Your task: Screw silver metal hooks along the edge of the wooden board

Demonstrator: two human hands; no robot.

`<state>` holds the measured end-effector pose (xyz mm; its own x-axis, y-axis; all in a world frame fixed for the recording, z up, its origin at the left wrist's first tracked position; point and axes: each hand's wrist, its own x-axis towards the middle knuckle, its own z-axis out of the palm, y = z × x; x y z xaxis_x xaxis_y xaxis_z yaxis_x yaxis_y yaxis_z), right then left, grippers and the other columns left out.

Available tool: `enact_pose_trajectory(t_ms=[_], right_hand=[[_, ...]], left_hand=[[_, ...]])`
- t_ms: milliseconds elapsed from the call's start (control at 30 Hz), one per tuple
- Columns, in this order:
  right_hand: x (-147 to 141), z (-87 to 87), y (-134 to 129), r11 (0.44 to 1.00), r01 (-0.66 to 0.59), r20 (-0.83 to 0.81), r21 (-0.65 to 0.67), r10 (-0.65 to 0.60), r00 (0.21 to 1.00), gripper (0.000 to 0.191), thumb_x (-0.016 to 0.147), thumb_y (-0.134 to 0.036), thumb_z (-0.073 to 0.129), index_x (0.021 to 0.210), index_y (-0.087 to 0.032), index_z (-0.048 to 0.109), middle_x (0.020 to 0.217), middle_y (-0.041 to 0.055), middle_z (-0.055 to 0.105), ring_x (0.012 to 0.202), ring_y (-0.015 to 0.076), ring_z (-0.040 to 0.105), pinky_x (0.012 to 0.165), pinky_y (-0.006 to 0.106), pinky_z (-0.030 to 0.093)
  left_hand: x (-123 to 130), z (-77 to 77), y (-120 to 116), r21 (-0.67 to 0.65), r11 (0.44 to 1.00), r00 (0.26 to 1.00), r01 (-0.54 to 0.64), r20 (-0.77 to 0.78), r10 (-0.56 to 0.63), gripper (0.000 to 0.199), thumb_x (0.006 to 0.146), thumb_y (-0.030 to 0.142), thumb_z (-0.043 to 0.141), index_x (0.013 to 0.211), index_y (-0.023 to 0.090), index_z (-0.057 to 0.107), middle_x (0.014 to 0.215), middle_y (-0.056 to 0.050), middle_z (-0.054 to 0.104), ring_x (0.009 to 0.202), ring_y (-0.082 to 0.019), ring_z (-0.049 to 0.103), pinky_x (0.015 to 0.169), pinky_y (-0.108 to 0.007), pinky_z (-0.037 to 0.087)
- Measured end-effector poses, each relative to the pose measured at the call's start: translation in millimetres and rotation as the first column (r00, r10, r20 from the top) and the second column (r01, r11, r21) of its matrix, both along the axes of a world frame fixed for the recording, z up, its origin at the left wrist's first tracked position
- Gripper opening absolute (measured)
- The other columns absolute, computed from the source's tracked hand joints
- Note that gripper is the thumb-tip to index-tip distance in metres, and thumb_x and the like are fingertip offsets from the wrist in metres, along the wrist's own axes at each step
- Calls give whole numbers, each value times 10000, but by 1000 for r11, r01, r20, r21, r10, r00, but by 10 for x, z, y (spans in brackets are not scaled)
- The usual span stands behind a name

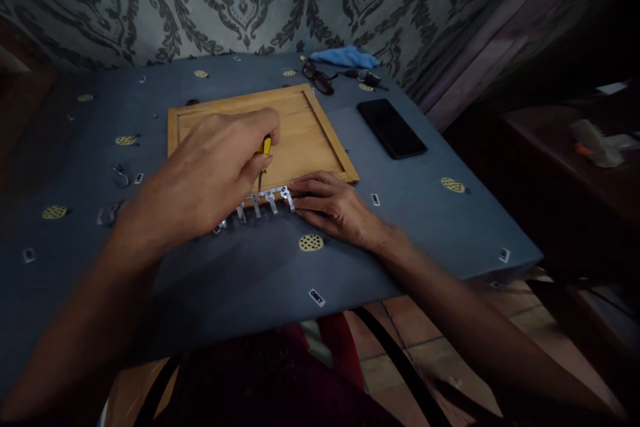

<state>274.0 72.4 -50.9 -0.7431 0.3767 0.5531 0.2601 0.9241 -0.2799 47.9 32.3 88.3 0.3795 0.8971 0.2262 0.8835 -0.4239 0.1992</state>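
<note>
My left hand is closed round a yellow and black screwdriver, its thin shaft pointing down at a metal hook rail. The rail, with several silver hooks, lies along the near edge of a framed wooden board. Part of the rail's left end is hidden by my left hand. My right hand lies low at the rail's right end, fingers extended and touching the rail and the board's near edge.
On the blue tablecloth, a black phone lies right of the board. Sunglasses, keys and a blue cloth are behind it. Loose metal hooks lie at left. A patterned wall stands behind.
</note>
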Motion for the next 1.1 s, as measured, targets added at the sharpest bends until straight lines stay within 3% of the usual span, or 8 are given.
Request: enact_pose_trajectory(t_ms=[233,567,833,967,1100], right_hand=[[13,-3,-6,999,6,29,-37,-5,1000,180,981,-251,598,1054,-183,747,1204,92,741,1118,245,648,941,445,555],[8,-14,-1,1000,13,11,-26,-13,1000,170,977,-250,601,1030,-190,752,1201,94,746,1105,250,657,928,449,559],[5,3,-2,1000,-3,2,-6,3,1000,178,973,-241,607,1046,-166,751,1177,101,748,1085,245,658,914,431,571],[1,6,3,1000,-7,-8,-2,7,1000,174,975,-243,605,1033,-169,750,1169,100,751,1086,243,661,922,434,572],[1,13,0,1000,-12,-14,-10,12,1000,169,972,-237,608,1033,-166,748,1169,105,751,1093,248,664,925,447,570]], left_hand=[[-37,53,-53,-71,996,998,54,14,-53,139,848,190,500,887,245,621,710,1,621,748,-229,647,721,-346,496],[-42,46,-118,-103,992,996,77,40,-73,186,868,181,492,955,266,633,684,-1,569,710,-224,618,738,-365,490],[-3,123,-95,-1,1000,999,10,50,-10,169,920,226,491,985,221,647,809,-7,646,805,-217,648,854,-390,501],[51,102,-110,42,999,997,15,74,-18,196,921,236,491,1034,252,651,811,-1,665,780,-220,653,784,-363,508],[94,45,-118,50,999,998,6,61,-9,232,929,223,487,1094,265,644,963,-20,702,786,-215,642,705,-344,500]])
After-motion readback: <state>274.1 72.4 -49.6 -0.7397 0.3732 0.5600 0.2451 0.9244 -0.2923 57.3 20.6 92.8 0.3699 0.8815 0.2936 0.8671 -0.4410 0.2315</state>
